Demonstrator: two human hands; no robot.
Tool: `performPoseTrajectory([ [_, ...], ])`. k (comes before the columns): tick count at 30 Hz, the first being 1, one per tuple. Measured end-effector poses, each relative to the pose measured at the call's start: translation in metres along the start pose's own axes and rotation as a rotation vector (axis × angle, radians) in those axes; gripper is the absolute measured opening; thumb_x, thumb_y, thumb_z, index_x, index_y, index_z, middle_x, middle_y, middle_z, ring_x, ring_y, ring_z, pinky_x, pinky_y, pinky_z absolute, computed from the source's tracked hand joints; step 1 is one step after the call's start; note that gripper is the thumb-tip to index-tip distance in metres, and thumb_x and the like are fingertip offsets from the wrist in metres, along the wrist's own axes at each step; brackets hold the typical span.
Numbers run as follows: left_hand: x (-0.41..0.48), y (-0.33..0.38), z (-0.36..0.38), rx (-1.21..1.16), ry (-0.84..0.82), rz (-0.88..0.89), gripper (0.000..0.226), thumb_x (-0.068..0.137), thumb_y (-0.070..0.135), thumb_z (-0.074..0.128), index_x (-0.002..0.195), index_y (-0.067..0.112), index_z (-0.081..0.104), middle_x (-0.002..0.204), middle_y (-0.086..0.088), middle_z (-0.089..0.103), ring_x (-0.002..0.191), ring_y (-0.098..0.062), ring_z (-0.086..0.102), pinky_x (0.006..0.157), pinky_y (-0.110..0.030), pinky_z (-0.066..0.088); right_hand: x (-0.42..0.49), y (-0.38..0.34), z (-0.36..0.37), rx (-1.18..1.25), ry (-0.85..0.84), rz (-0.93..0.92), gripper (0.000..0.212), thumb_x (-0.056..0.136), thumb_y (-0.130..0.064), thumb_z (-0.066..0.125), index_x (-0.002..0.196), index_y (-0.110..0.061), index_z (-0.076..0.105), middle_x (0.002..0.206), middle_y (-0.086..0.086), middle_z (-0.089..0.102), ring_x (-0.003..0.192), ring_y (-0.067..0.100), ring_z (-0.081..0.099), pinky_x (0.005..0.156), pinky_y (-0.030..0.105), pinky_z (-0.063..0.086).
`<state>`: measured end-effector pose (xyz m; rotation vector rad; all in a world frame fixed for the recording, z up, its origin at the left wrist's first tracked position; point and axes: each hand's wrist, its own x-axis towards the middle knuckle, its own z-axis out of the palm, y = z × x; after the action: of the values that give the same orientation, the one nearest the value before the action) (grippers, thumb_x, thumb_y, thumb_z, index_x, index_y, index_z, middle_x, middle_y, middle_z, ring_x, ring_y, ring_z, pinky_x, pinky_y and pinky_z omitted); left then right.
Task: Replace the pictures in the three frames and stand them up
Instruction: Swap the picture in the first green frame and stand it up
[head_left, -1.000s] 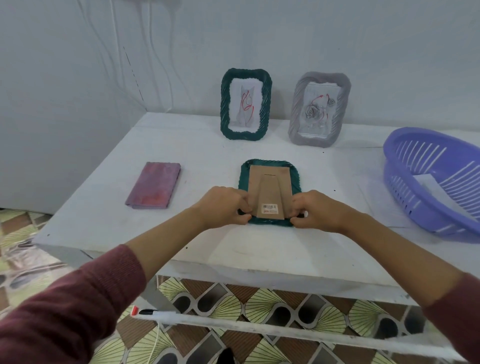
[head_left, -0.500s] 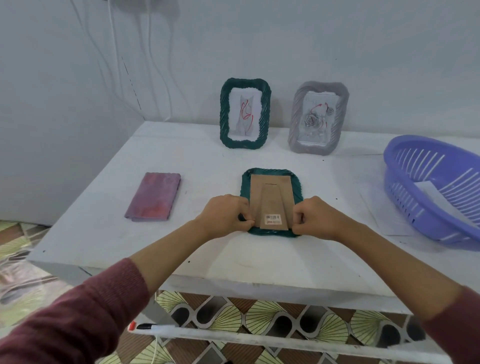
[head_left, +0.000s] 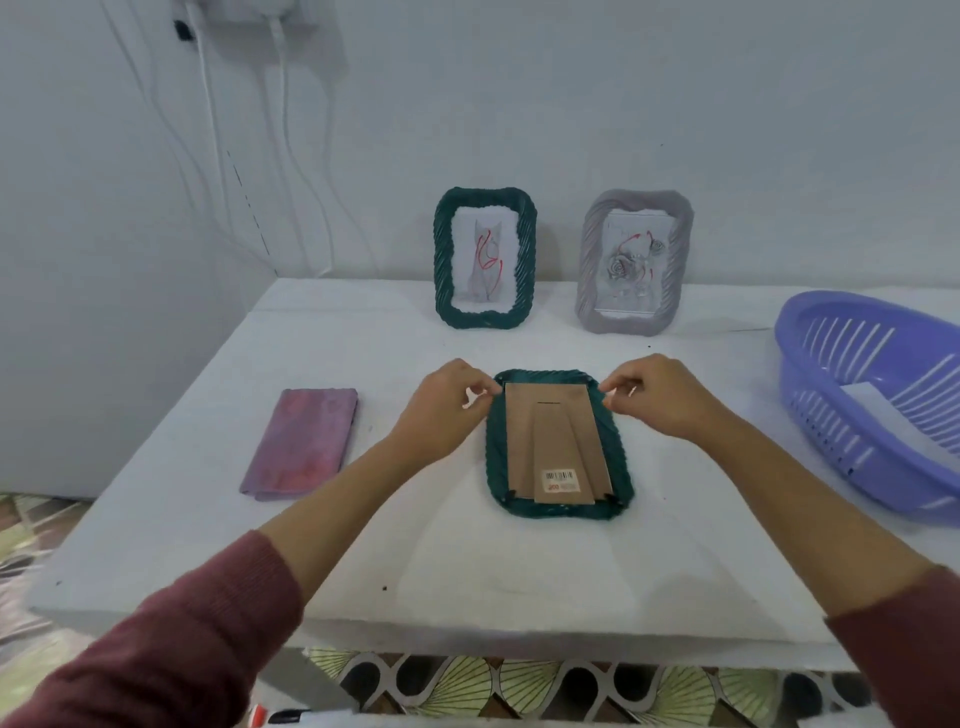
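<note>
We see the face-down frame (head_left: 560, 447) lying between our hands, its long axis running back toward us. The left hand (head_left: 441, 410) and right hand (head_left: 660, 397) each pinch at a far corner, equally near; whether a clip is gripped we cannot tell.

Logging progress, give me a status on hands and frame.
Left hand and right hand pinch at far corners of the face-down green frame. Two frames stand behind. Nothing in the way.

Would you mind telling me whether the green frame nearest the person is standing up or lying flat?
Lying flat, face down: the near green frame shows its brown cardboard back upward on the table.
</note>
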<state>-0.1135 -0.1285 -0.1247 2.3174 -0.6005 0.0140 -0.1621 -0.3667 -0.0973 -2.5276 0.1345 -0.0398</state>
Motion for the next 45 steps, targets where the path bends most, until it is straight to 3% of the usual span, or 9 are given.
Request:
performPoseTrajectory([
  [2,0.022,-0.002,0.008,0.025,-0.011,-0.049,0.023,0.091,0.016,0.053,0.111,0.013,0.064,0.11,-0.005,0.059,0.088,-0.011,0.051,0.079,-0.017,0.038,0.02,0.002,0.01,-0.026,0.035,0.01,0.024,0.084,-0.01,0.061,0.108,-0.006,0.067,0.102,0.015,0.064,0.081,0.018,0.052,0.059,0.016,0.034],
  [6,0.049,-0.008,0.028,0.018,-0.024,-0.1,0.023,0.09,0.016,0.055,0.108,0.009,0.067,0.113,-0.009,0.062,0.105,-0.021,0.056,0.093,-0.027,0.043,0.044,0.008,0.032,-0.031,0.07,0.019,0.027,0.086,-0.01,0.059,0.112,-0.008,0.066,0.113,0.016,0.058,0.107,0.026,0.054,0.081,0.022,0.035],
  [13,0.061,-0.015,0.038,-0.038,0.003,-0.157,0.019,0.084,0.017,0.064,0.101,0.009,0.07,0.106,-0.004,0.066,0.083,-0.009,0.05,0.081,-0.019,0.041,0.055,0.016,0.036,-0.048,0.073,-0.023,0.021,0.085,-0.009,0.061,0.103,-0.002,0.07,0.108,0.015,0.068,0.099,0.026,0.061,0.088,0.027,0.043],
  [19,0.063,-0.019,0.041,-0.134,0.018,-0.153,0.012,0.083,0.01,0.065,0.092,0.004,0.069,0.101,-0.008,0.067,0.08,-0.011,0.052,0.067,-0.009,0.04,0.058,0.022,0.036,-0.074,0.042,-0.07,0.022,0.087,-0.01,0.06,0.106,-0.003,0.068,0.109,0.013,0.067,0.095,0.023,0.06,0.086,0.024,0.041],
  [25,0.066,-0.026,0.04,-0.142,-0.042,-0.055,0.007,0.084,0.007,0.062,0.085,0.005,0.069,0.088,0.001,0.06,0.08,-0.01,0.05,0.071,-0.006,0.037,0.058,0.028,0.038,-0.091,0.039,-0.145,0.013,0.088,-0.007,0.056,0.089,-0.004,0.068,0.088,0.008,0.062,0.077,0.017,0.051,0.073,0.024,0.036],
  [31,0.068,-0.035,0.038,-0.126,-0.134,0.038,0.009,0.088,0.01,0.058,0.084,0.008,0.066,0.084,0.008,0.055,0.078,0.0,0.049,0.072,-0.002,0.035,0.054,0.035,0.042,-0.1,0.032,-0.242,0.017,0.09,-0.005,0.05,0.09,-0.003,0.067,0.094,0.012,0.064,0.086,0.027,0.059,0.079,0.033,0.045],
  [39,0.067,-0.043,0.024,-0.196,-0.253,0.001,0.013,0.084,0.008,0.063,0.096,0.009,0.068,0.093,0.006,0.061,0.089,-0.003,0.055,0.085,-0.012,0.045,0.046,0.033,0.032,0.009,-0.009,-0.244,0.016,0.085,-0.004,0.06,0.097,-0.003,0.07,0.098,0.011,0.068,0.085,0.016,0.056,0.081,0.023,0.041],
  [43,0.066,-0.038,0.025,-0.167,-0.24,0.019,0.006,0.084,0.007,0.064,0.088,0.009,0.068,0.089,0.003,0.061,0.084,-0.003,0.054,0.076,0.0,0.041,0.044,0.032,0.035,0.032,0.026,-0.225,0.014,0.085,-0.003,0.06,0.094,-0.002,0.071,0.097,0.013,0.068,0.088,0.021,0.059,0.082,0.025,0.043],
  [45,0.065,-0.038,0.025,-0.164,-0.219,0.012,0.007,0.083,0.008,0.064,0.089,0.008,0.069,0.09,0.003,0.062,0.084,-0.007,0.055,0.076,-0.001,0.041,0.043,0.031,0.037,0.019,0.044,-0.218,0.015,0.085,-0.002,0.059,0.094,-0.002,0.071,0.098,0.014,0.068,0.089,0.023,0.06,0.084,0.028,0.045],
])
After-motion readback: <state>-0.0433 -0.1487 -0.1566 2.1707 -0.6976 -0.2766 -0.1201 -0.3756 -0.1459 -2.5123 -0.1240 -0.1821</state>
